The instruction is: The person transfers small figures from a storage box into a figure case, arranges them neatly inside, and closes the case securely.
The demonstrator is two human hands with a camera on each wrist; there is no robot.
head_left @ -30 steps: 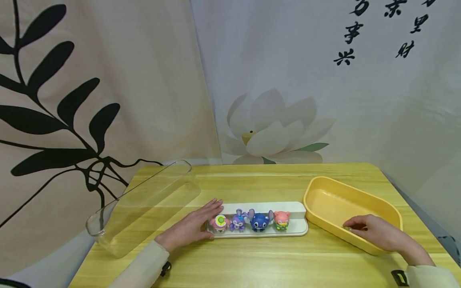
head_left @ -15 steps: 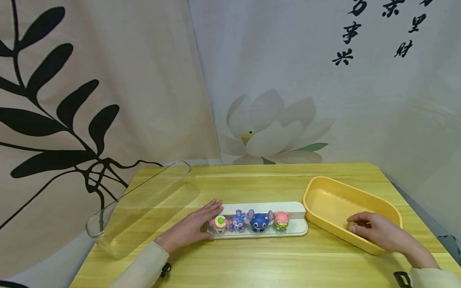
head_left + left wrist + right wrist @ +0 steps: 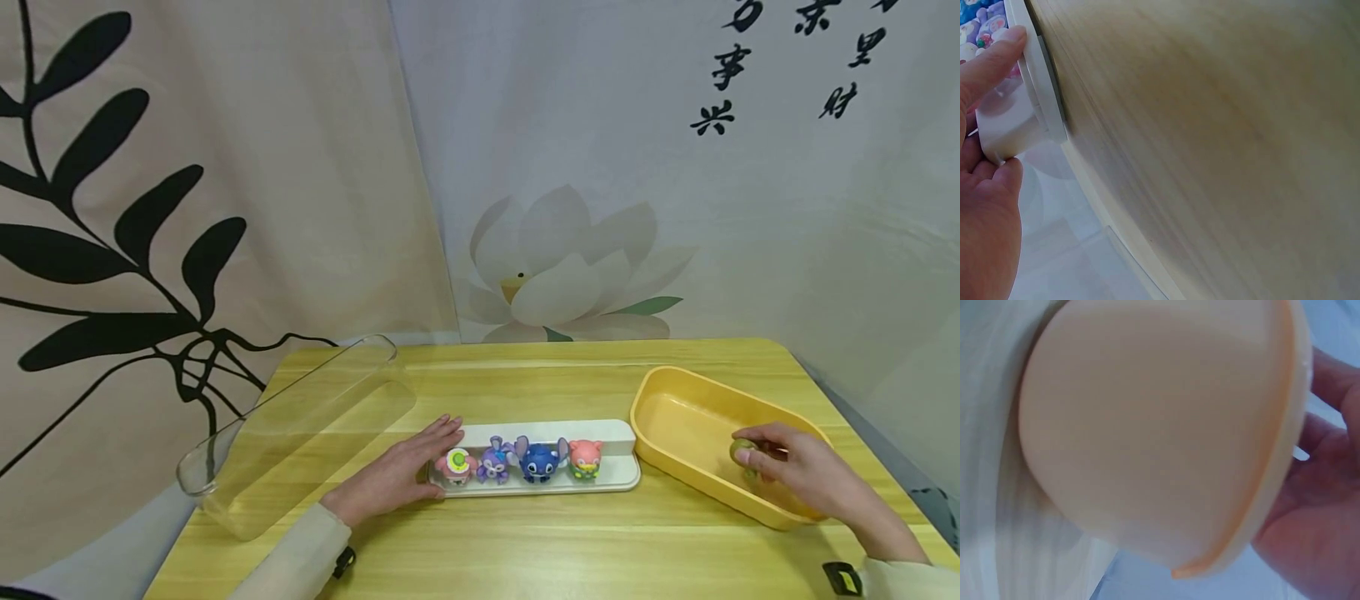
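In the head view my left hand (image 3: 397, 473) holds the left end of a white stepped display base (image 3: 547, 432), thumb at its front edge and fingers toward the back. The left wrist view shows the thumb (image 3: 997, 59) on the rim. Several small toy figures stand in a row on it: a pink one with a green-and-white round (image 3: 456, 467), a purple long-eared one (image 3: 495, 461), a blue big-eared one (image 3: 540, 461) and a pink eared one (image 3: 586, 459). Over the yellow tray (image 3: 693, 421), my right hand (image 3: 813, 473) pinches a small olive-green object (image 3: 741, 452), partly hidden by fingers.
A clear plastic cover (image 3: 300, 433) lies slantwise at the left of the wooden table (image 3: 540, 542), reaching past its left edge. The yellow tray's left corner nearly meets the white base's right end. A printed curtain (image 3: 570, 150) hangs behind.
My right hand has risen slightly and shifted right inside the tray, and the olive-green object in its fingers shows more. The left hand, white base and figures have stayed put.
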